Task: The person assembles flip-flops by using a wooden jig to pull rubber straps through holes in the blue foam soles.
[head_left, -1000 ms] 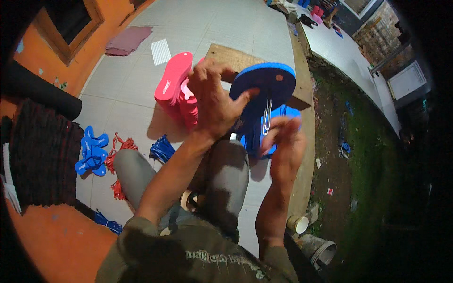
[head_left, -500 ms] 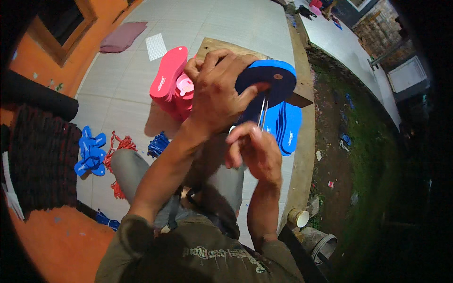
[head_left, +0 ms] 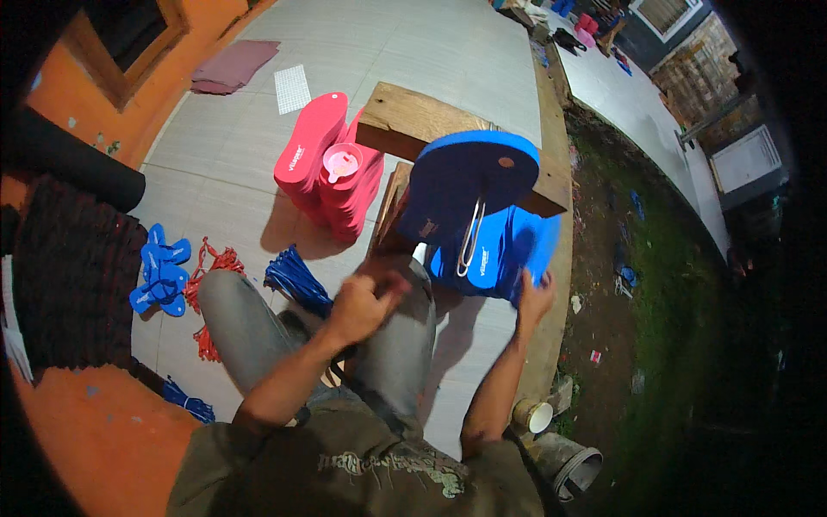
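Observation:
A blue sandal sole, its dark underside facing me, rests against the wooden stand. A bent metal wire tool sticks out of it; neither hand touches the sole. To the right, my right hand closes on the near end of a blurred blue sole at the side of the stack of blue soles. My left hand is over my lap, its fingers bent and smeared by motion. Near it lies a bundle of dark blue sandal straps.
Left of the stand are stacked pink soles with a small pink cup on top. Red straps and finished blue sandals lie on the tiles at left. The floor's edge drops to earth at right.
Both hands have left the sole and the wire tool, which stay at the stand. My left hand came down toward my lap; my right hand moved right to the blue stack and grasped a sole.

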### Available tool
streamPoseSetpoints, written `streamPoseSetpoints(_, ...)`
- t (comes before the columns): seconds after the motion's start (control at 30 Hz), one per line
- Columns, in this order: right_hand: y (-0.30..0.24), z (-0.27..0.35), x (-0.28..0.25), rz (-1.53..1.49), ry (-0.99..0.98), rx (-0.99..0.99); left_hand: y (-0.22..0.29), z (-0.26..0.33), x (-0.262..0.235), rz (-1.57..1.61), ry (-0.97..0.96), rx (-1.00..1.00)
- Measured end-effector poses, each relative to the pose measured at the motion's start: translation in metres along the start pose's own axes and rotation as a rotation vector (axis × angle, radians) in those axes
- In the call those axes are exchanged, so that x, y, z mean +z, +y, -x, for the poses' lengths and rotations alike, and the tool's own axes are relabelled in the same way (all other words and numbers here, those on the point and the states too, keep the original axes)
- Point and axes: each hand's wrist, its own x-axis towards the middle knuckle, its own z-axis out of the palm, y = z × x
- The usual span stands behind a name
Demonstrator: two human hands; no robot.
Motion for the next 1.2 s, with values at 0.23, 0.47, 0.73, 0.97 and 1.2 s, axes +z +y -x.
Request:
streamPoseSetpoints(0.23, -0.102, 0.209, -0.059, -0.289, -0.685, 0.128, 0.014, 0.008, 0.052, 0.246, -0.070, -0.089)
streamPoseSetpoints(0.47, -0.181, 0.149, -0.066, -0.804, -0.779, -0.149, 0.069, 0.000, -0.020, 0.038, -0.101, 0.498)
streamPoseSetpoints(0.73, -0.228, 0.113, -0.053, -0.826, -0.499, -0.950, 0.104, -0.034, -0.042, 0.013, 0.002, 0.986)
streamPoseSetpoints(0.97, -0.229, 0.105, -0.046, -0.889, -0.494, -0.926, 0.106, -0.049, -0.041, -0.055, 0.010, 0.943)
streamPoseSetpoints(1.2, -0.240, 0.075, -0.004, -0.449, 0.310, -0.852, 0.105, -0.091, -0.001, -0.261, 0.669, 0.687)
